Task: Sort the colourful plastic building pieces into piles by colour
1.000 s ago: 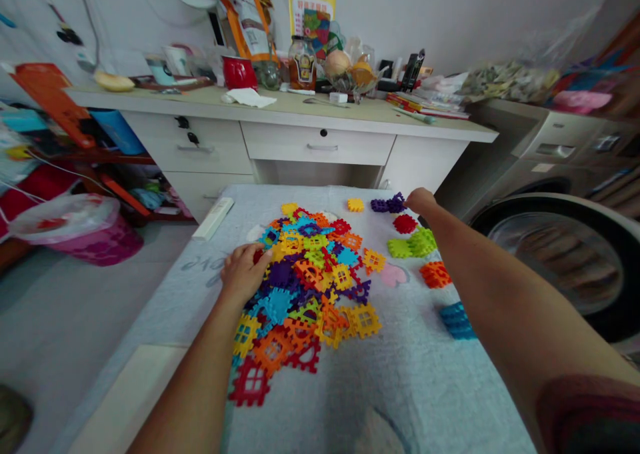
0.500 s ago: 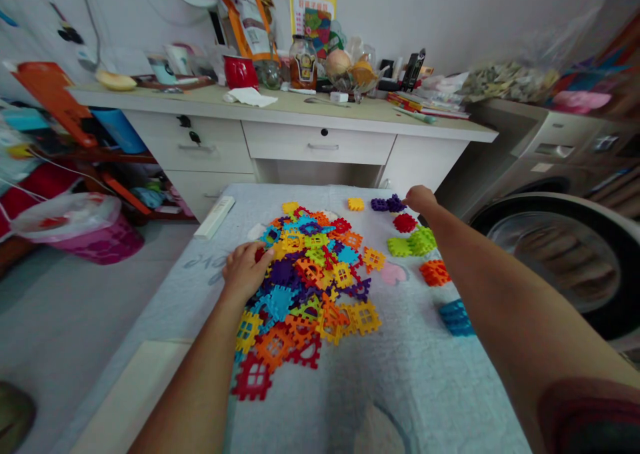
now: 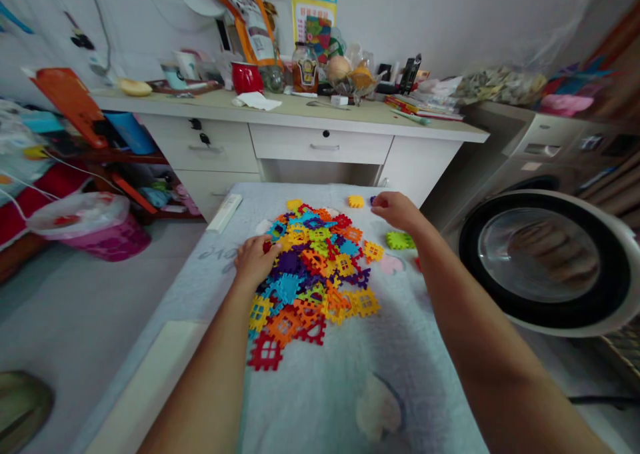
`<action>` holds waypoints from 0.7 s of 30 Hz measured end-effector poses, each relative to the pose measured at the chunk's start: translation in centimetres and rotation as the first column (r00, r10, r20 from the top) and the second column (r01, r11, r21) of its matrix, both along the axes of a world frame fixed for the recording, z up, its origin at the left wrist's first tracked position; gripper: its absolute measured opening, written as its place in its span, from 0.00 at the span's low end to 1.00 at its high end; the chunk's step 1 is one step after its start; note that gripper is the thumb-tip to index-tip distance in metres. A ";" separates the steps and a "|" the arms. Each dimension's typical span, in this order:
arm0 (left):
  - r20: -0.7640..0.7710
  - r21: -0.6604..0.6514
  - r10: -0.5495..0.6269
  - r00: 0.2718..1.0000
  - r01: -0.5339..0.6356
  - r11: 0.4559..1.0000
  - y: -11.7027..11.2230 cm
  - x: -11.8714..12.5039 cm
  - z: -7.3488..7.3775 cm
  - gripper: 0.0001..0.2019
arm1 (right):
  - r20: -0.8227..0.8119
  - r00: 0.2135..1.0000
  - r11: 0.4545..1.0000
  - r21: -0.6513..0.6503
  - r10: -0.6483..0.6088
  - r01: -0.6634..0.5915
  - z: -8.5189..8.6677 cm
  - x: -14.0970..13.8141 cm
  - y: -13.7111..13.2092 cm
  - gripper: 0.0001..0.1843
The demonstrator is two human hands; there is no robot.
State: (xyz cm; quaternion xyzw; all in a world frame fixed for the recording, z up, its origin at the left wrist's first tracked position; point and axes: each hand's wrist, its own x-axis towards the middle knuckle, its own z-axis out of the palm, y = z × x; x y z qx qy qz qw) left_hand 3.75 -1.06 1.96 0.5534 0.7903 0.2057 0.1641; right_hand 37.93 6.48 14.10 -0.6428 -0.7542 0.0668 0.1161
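Note:
A heap of colourful square plastic grid tiles (image 3: 313, 274) lies on a pale blue cloth (image 3: 325, 387) in front of me. My left hand (image 3: 255, 262) rests on the heap's left edge, fingers curled over tiles; a red piece shows at its fingertips. My right hand (image 3: 397, 213) hovers at the far right of the cloth, fingers bent downward, between a lone yellow tile (image 3: 356, 201) and a green tile stack (image 3: 400, 241). My right forearm hides the other sorted stacks. Whether the right hand holds a piece I cannot make out.
A white remote (image 3: 225, 213) lies at the cloth's far left edge. Beyond stands a cluttered white desk (image 3: 320, 141) with drawers. A washing machine door (image 3: 537, 261) is on the right; a pink bin (image 3: 95, 231) with a plastic bag stands on the left floor.
My right hand has drawn back from the purple stack toward the heap. The view has shifted right, and my forearm now covers the red, orange and blue stacks. The left hand has stayed put.

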 end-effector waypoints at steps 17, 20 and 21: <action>0.010 0.016 -0.007 1.000 0.007 1.000 -0.2 0.0 0.0 0.26 | 0.120 0.993 0.997 -0.076 -0.019 0.028 -8.3 -0.8 -9.1 0.14; -0.001 0.023 -0.007 1.000 0.007 1.000 -0.1 -0.1 -0.2 0.25 | -0.030 0.999 0.998 -0.054 -0.025 0.024 -7.5 0.0 -9.6 0.13; -0.005 0.024 -0.008 1.000 0.008 1.000 0.0 -0.1 -0.3 0.25 | -0.081 0.996 0.999 -0.050 -0.024 0.020 -7.3 0.3 -9.7 0.13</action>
